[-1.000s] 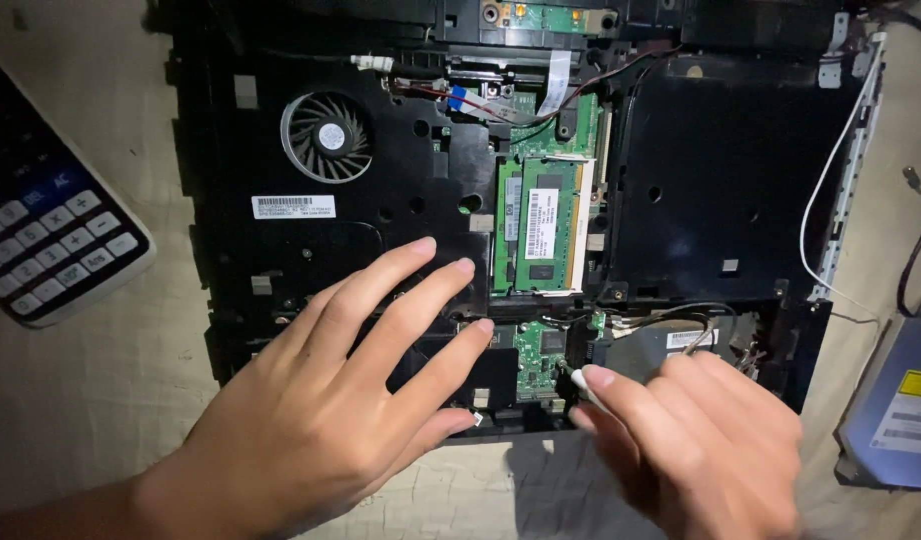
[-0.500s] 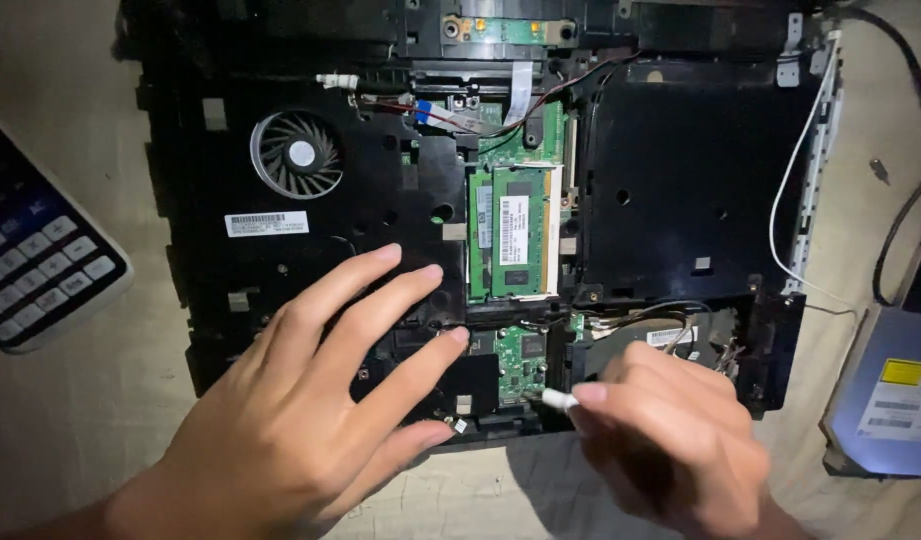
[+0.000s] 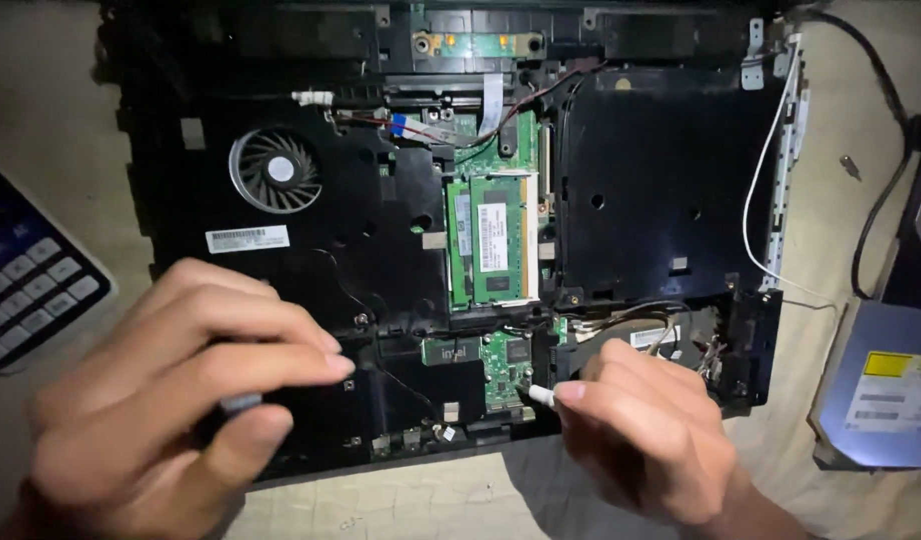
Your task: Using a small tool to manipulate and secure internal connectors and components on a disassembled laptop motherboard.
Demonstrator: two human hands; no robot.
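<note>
An opened black laptop base (image 3: 641,200) lies bottom-up on a beige surface. My right hand (image 3: 646,440) pinches a thin white stick (image 3: 541,394) whose tip touches the small green circuit board (image 3: 503,368) near the front edge. My left hand (image 3: 171,400) rests curled on the base's front left part, fingers bent towards the thumb. A small grey bit (image 3: 243,403) shows between thumb and fingers; I cannot tell whether the hand holds it. A green memory module (image 3: 493,240) sits in the middle, and a round fan (image 3: 276,170) lies upper left.
A calculator (image 3: 31,290) lies at the left edge. A grey optical drive (image 3: 886,395) with a yellow label sits at the right, beside a black cable (image 3: 881,200). A white wire (image 3: 766,180) runs down the base's right side. A loose screw (image 3: 851,166) lies nearby.
My left hand went from flat with spread fingers to curled, and slid left. My right hand stayed at the small green board with the white stick. The view shifted closer.
</note>
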